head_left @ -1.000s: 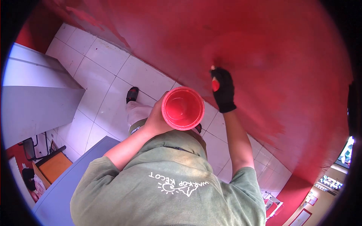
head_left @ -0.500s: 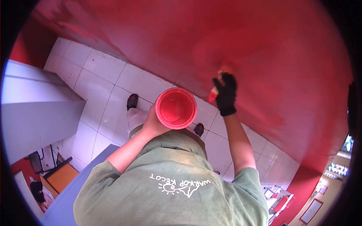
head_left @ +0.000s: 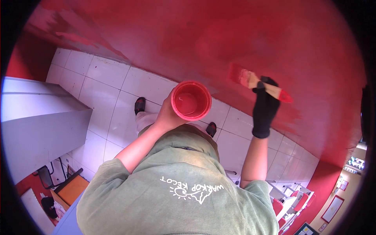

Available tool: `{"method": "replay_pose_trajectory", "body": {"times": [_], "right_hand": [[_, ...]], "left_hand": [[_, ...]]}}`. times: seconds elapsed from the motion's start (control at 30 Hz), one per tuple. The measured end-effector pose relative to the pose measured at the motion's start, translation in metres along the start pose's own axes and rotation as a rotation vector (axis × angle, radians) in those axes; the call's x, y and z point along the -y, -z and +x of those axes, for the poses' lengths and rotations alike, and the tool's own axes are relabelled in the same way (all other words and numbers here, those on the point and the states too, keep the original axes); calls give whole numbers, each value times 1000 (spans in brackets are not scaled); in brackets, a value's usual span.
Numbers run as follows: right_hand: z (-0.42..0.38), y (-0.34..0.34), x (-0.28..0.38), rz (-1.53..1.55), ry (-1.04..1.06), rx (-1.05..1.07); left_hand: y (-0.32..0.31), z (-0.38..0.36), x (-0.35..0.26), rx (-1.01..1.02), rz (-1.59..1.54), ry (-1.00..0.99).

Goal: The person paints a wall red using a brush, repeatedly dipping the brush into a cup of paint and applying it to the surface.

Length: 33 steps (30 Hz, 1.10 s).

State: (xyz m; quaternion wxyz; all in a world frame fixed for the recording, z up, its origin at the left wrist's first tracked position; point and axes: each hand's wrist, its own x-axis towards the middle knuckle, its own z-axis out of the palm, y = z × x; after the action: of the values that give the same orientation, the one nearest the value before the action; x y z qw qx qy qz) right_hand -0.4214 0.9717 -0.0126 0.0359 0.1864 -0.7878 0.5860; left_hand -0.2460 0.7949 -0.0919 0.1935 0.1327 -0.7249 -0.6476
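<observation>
My left hand [head_left: 169,114], bare, grips a red paint cup [head_left: 191,100] from its side, in front of my waist. Some red paint shows at the bottom of the cup. My right hand [head_left: 266,103], in a black glove, is closed around the wooden handle of a paintbrush [head_left: 252,79]. The brush's red-coated bristles point left and overlap the red wall [head_left: 188,43] in this view; the handle's red tip sticks out to the right of the glove. Patchy, uneven red colour covers the wall.
White floor tiles [head_left: 105,96] run along the wall's foot, under my feet. A large grey cabinet-like block [head_left: 47,117] stands at the left. Chairs and tables [head_left: 293,201] are at lower right, and an orange-topped piece [head_left: 71,188] lies at lower left.
My right hand has moved right and down, turning the brush so its bristles point left. The cup in my left hand has shifted slightly right and up in view.
</observation>
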Motion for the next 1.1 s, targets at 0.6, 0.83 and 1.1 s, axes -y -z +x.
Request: {"method": "replay_pose_trajectory", "body": {"times": [0.6, 0.83, 1.1], "right_hand": [[-45, -48, 80, -161, 203, 517], [-46, -57, 70, -206, 168, 586], [-48, -57, 67, -262, 188, 575]], "left_hand": [[-10, 1, -12, 39, -137, 3], [-7, -5, -6, 42, -114, 0], [-9, -5, -5, 56, -81, 5]]}}
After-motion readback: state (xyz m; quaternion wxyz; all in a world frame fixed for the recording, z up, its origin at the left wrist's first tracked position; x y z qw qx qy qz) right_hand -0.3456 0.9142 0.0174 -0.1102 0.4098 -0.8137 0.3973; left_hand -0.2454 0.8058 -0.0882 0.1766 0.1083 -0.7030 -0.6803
